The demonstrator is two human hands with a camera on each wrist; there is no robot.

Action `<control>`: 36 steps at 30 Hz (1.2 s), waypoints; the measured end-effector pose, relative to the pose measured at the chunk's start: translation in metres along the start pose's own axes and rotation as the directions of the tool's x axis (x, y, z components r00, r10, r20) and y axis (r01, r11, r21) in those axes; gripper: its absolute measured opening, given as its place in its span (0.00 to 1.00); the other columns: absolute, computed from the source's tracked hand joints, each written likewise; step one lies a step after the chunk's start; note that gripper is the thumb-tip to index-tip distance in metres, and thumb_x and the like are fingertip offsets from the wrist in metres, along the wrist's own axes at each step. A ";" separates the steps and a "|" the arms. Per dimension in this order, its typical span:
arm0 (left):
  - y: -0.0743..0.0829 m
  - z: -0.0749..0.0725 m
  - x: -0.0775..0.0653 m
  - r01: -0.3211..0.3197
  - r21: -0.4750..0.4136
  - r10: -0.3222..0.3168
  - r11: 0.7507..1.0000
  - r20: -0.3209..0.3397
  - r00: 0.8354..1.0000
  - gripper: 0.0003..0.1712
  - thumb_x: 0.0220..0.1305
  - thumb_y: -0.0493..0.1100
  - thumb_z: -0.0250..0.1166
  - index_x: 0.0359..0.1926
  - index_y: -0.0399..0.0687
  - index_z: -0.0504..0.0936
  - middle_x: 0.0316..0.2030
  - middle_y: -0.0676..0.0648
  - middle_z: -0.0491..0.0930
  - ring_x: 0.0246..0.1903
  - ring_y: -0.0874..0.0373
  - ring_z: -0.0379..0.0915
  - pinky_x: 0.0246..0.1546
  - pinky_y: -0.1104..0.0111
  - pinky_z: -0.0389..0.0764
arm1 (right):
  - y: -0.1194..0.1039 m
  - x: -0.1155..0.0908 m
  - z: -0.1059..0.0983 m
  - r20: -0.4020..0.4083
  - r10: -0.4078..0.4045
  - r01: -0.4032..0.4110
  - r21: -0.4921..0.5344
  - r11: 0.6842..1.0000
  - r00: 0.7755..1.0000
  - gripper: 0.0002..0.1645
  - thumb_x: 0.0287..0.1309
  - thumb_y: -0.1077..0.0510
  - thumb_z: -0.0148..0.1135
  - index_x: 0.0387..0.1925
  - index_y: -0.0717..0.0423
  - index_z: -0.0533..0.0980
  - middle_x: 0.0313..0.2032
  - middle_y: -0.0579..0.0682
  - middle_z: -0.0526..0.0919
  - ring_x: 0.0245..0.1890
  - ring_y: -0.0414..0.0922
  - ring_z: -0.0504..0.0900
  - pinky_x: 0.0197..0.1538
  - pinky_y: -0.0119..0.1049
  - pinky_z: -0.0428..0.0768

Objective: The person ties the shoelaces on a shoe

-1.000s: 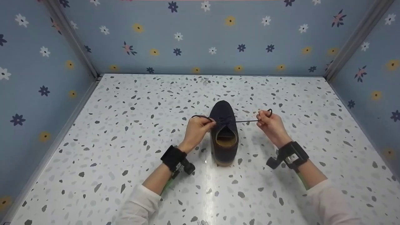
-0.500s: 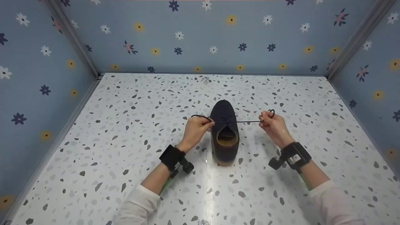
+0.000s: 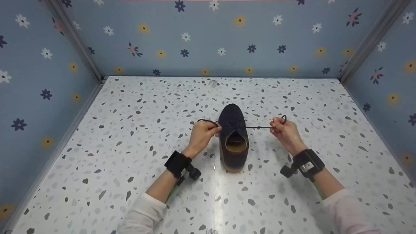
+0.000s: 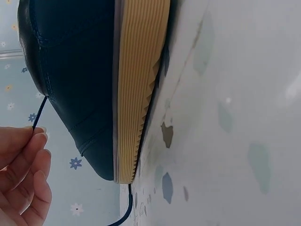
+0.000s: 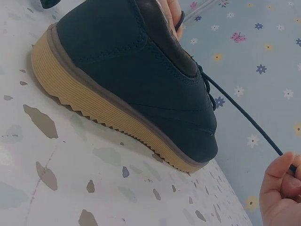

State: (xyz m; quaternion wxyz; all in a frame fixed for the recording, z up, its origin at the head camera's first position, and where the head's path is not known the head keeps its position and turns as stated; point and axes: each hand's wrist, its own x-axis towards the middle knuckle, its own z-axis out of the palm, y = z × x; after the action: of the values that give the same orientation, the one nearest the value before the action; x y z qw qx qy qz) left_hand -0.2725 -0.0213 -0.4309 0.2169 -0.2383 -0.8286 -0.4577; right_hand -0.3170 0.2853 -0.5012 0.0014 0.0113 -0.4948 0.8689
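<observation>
Our left hand (image 3: 201, 135) and right hand (image 3: 285, 131) have edged slightly farther apart, each pinching the dark lace (image 3: 258, 127), taut on the right; we judge this tightens it. The shoe (image 3: 234, 130) stands on the counter (image 3: 107, 156) between them.

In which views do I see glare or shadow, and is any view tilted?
Head view: a glare streak on the near part of the speckled surface, soft shadow near the right hand; left wrist view: a whitish patch at the right edge, the image strongly tilted, so the shoe appears on its side; right wrist view: tilted too, no strong glare, the lace clearly visible.
</observation>
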 end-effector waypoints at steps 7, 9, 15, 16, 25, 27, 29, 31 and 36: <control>0.001 -0.001 -0.001 0.022 -0.021 -0.022 1.000 0.009 1.000 0.04 0.38 0.42 0.57 0.14 0.51 0.76 0.10 0.61 0.68 0.10 0.71 0.59 0.11 0.77 0.60 | -0.003 -0.003 0.003 -0.022 0.023 -0.023 -0.005 1.000 0.999 0.16 0.40 0.59 0.50 0.28 0.68 0.61 0.21 0.53 0.61 0.16 0.40 0.58 0.22 0.33 0.62; 0.001 -0.001 -0.002 0.032 -0.032 -0.031 0.999 0.007 0.999 0.04 0.38 0.42 0.57 0.13 0.50 0.76 0.10 0.61 0.68 0.09 0.71 0.59 0.10 0.77 0.60 | -0.006 -0.006 0.005 -0.021 0.057 -0.057 -0.007 0.998 0.998 0.16 0.39 0.58 0.50 0.29 0.68 0.61 0.22 0.53 0.62 0.17 0.40 0.59 0.23 0.33 0.62; 0.000 0.000 -0.003 0.041 -0.035 -0.041 0.999 0.013 0.999 0.07 0.39 0.46 0.56 0.14 0.51 0.76 0.11 0.61 0.69 0.10 0.71 0.60 0.10 0.77 0.61 | -0.031 -0.029 0.034 -0.064 0.145 -0.145 0.000 0.989 0.987 0.14 0.39 0.59 0.50 0.28 0.67 0.62 0.22 0.54 0.64 0.17 0.41 0.60 0.25 0.34 0.63; 0.000 0.000 -0.003 0.047 -0.036 -0.046 0.998 0.014 0.999 0.07 0.39 0.47 0.55 0.15 0.51 0.76 0.11 0.61 0.69 0.10 0.71 0.60 0.10 0.77 0.61 | -0.035 -0.035 0.042 -0.080 0.153 -0.154 0.000 0.988 0.985 0.15 0.39 0.60 0.50 0.29 0.67 0.62 0.22 0.54 0.64 0.17 0.41 0.60 0.25 0.34 0.63; 0.009 0.002 0.003 0.110 -0.037 -0.109 0.993 0.029 0.994 0.07 0.40 0.47 0.55 0.15 0.50 0.74 0.12 0.58 0.68 0.09 0.68 0.61 0.09 0.77 0.61 | -0.040 -0.036 0.049 -0.073 0.191 -0.181 0.118 0.976 0.979 0.13 0.41 0.61 0.48 0.31 0.66 0.63 0.22 0.53 0.64 0.19 0.42 0.63 0.26 0.32 0.64; 0.012 0.003 0.005 0.139 -0.072 -0.136 0.988 0.044 0.990 0.09 0.40 0.49 0.54 0.16 0.49 0.73 0.12 0.55 0.69 0.08 0.66 0.62 0.08 0.77 0.62 | -0.039 -0.035 0.049 -0.071 0.200 -0.189 0.143 0.972 0.977 0.13 0.41 0.62 0.48 0.31 0.67 0.63 0.22 0.53 0.64 0.19 0.42 0.62 0.25 0.33 0.64; 0.015 0.004 0.008 0.169 -0.106 -0.163 0.980 0.059 0.985 0.10 0.41 0.48 0.53 0.17 0.47 0.72 0.13 0.52 0.69 0.08 0.62 0.63 0.06 0.76 0.62 | -0.043 -0.039 0.057 -0.092 0.205 -0.190 0.149 0.970 0.974 0.15 0.39 0.63 0.49 0.33 0.68 0.62 0.23 0.53 0.63 0.19 0.42 0.61 0.25 0.32 0.63; 0.019 0.005 0.011 0.207 -0.156 -0.196 0.966 0.081 0.977 0.09 0.43 0.46 0.53 0.18 0.45 0.72 0.13 0.49 0.69 0.08 0.58 0.63 0.05 0.74 0.63 | -0.048 -0.042 0.066 -0.098 0.212 -0.194 0.167 0.967 0.972 0.16 0.39 0.63 0.50 0.33 0.68 0.62 0.23 0.53 0.62 0.18 0.41 0.61 0.25 0.31 0.62; 0.029 0.008 0.022 0.291 -0.193 -0.265 0.937 0.151 0.953 0.09 0.45 0.45 0.51 0.20 0.43 0.71 0.14 0.48 0.70 0.12 0.56 0.65 0.06 0.72 0.64 | -0.054 -0.040 0.082 -0.054 0.193 -0.181 0.174 0.968 0.980 0.18 0.41 0.63 0.48 0.35 0.70 0.60 0.24 0.52 0.61 0.17 0.39 0.59 0.23 0.29 0.60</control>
State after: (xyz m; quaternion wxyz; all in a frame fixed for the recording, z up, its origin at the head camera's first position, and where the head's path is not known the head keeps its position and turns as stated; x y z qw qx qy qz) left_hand -0.2741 0.0034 -0.4034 0.0720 -0.1682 -0.8119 -0.5544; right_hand -0.2744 0.2426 -0.4135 -0.0641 -0.0660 -0.4181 0.9037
